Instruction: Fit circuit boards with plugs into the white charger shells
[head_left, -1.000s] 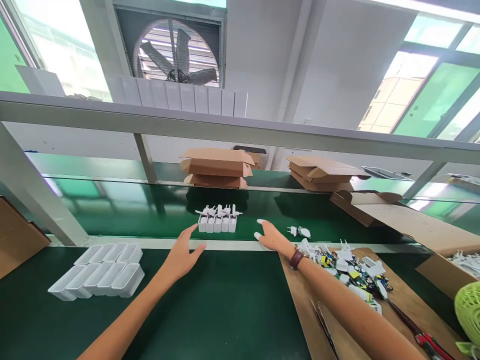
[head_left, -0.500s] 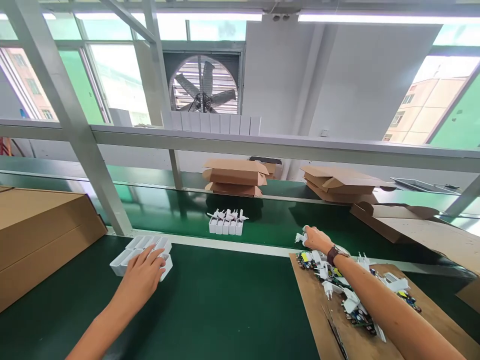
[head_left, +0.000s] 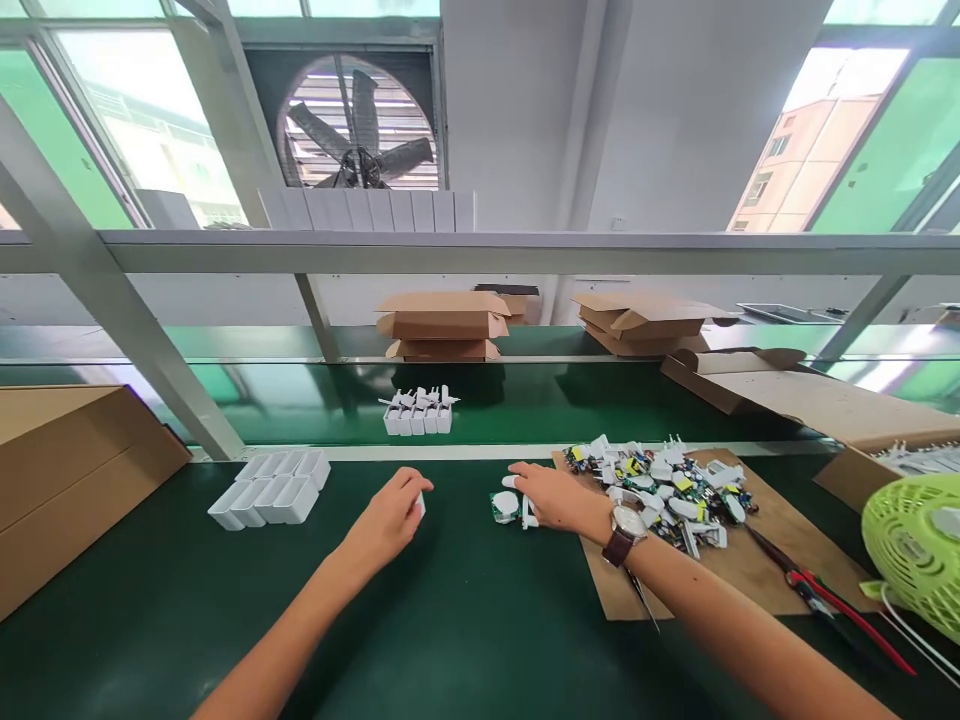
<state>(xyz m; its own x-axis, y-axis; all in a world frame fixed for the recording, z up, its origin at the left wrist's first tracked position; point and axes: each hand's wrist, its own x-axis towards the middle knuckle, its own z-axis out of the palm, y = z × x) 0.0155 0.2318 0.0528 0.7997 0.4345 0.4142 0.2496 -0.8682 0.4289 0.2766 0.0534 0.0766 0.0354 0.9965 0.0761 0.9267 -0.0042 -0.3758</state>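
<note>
My left hand (head_left: 390, 520) is curled over the green table and grips a small white plastic case, of which only an edge shows at the fingertips. My right hand (head_left: 551, 497), with white finger cots and a wristwatch, rests on the table holding a white plug part beside a small green circuit board (head_left: 504, 506). A row of several white cases with plug pins (head_left: 417, 412) stands on the green conveyor belt beyond. Several empty white cases (head_left: 270, 488) lie in a group to the left.
A brown board (head_left: 780, 530) on the right carries a heap of circuit boards and plug parts (head_left: 660, 485). Red-handled pliers (head_left: 817, 595) and a green fan (head_left: 919, 550) sit at the right. Cardboard boxes stand at the left (head_left: 67, 470) and behind the belt (head_left: 442, 325).
My left hand left the group of empty cases and came to the centre with one case. My right hand drew back from the heap to the table with a plug part and board.
</note>
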